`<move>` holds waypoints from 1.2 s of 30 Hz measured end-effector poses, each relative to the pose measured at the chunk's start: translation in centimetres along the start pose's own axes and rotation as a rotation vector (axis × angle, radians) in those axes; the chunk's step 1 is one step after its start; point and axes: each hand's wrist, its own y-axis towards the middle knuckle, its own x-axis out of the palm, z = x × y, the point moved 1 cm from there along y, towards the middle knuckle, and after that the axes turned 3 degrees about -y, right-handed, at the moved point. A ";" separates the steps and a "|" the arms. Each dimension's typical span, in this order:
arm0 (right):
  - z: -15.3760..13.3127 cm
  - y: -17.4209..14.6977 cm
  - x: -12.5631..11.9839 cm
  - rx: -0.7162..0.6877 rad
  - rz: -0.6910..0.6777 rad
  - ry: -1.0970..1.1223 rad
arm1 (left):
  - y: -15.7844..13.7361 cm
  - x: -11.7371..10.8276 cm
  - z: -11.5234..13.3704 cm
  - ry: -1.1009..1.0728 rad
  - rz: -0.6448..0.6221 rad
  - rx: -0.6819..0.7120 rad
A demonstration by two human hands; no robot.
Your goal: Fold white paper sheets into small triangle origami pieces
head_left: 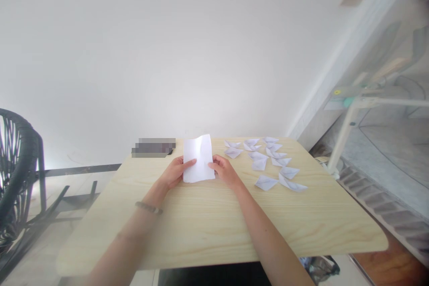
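Between both hands, a white sheet of paper is held up over the middle of the table, with a faint upright crease and a slightly wavy top edge. My left hand grips its left edge, thumb on the front and fingers behind. On the opposite edge, my right hand pinches the paper the same way. To the right lie several folded white paper shapes, like small boats, among them one nearest to me and one at the far end.
The pale wooden table stands against a white wall. A dark, blurred-out object rests at its back left. A dark woven chair is on the left; a white metal frame stands on the right.
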 end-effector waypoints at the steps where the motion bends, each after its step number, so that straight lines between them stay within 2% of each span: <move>1: 0.0 0.0 0.1 0.013 0.014 0.007 | 0.0 0.2 -0.1 0.023 0.016 0.016; 7: 0.4 0.0 0.2 0.082 0.009 0.010 | 0.3 0.4 -0.5 0.124 0.088 0.019; 11: 0.6 0.1 -0.3 0.059 0.017 -0.015 | 0.5 0.4 -0.5 0.120 0.054 0.006; 17: 0.4 0.1 -0.5 0.095 0.009 0.069 | 0.7 0.8 -0.5 0.133 0.007 -0.010; 23: 0.8 0.4 -0.7 0.063 0.069 0.128 | 0.9 0.7 -0.7 0.111 -0.003 0.066; 31: 1.0 0.4 -1.5 -0.045 0.142 -0.126 | 1.2 0.4 -1.2 0.046 -0.008 0.093; 36: 1.1 0.4 -1.5 -0.058 0.187 -0.207 | 1.4 0.0 -1.5 0.030 -0.011 0.114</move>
